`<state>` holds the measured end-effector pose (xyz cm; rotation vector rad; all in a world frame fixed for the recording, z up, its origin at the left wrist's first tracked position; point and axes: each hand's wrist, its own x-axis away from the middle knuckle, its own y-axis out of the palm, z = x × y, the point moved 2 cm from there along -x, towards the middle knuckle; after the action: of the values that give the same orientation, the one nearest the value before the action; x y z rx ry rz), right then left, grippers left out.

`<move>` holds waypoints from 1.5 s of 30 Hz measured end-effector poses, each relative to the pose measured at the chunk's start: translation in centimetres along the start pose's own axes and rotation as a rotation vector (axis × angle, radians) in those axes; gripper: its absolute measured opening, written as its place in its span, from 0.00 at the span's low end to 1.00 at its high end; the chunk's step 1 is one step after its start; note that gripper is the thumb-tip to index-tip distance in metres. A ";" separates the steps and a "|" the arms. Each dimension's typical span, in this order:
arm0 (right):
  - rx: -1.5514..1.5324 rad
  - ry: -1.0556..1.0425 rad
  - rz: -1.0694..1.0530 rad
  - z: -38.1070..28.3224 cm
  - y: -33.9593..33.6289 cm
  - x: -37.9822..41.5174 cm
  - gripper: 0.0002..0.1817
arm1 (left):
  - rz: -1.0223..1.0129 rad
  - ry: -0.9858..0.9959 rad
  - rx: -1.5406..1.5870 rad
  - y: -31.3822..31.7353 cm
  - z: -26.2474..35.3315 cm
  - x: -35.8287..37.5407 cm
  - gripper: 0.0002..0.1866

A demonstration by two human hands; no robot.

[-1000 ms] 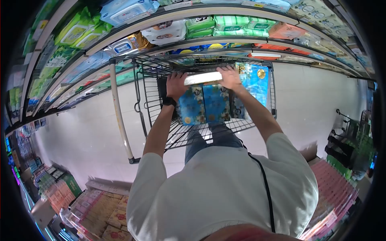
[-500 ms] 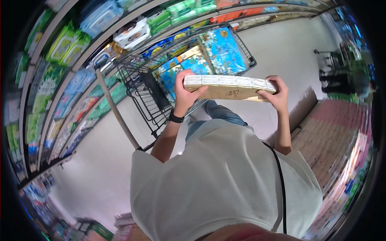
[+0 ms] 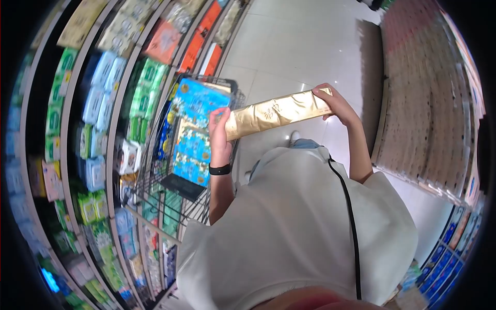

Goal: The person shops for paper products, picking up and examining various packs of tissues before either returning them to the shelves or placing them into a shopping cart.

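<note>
Between my hands I hold a long gold tissue pack (image 3: 279, 111) with dark Chinese lettering on its shiny side. My left hand (image 3: 220, 133) grips its left end, thumb against the wrapper. At the other end, slightly higher, the fingers of my right hand (image 3: 335, 106) are closed on the corner. Behind my left hand stands a wire shopping cart (image 3: 235, 93). In it lie large blue printed packages (image 3: 199, 111), partly hidden by my left hand and forearm.
Shelves (image 3: 111, 170) full of green, blue and orange packets run along the left, close to the cart. To the right rises a big stack of cartons (image 3: 423, 98). Pale tiled floor (image 3: 289, 41) stretches ahead.
The view has turned right, so the cart and shelves appear rotated. The tissue pack has tilted: its gold side now faces me, where white packets showed along the top edge before.
</note>
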<state>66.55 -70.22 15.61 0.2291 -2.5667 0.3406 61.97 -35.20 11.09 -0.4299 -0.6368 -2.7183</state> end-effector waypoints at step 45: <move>0.133 0.298 0.034 -10.2 -36.1 -77.8 0.40 | -0.143 -0.416 -0.762 40.9 -7.2 -74.1 0.44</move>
<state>145.30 -94.46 -10.25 0.1690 -2.2588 0.5189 142.52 -56.10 -6.06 -1.1806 0.3409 -2.9425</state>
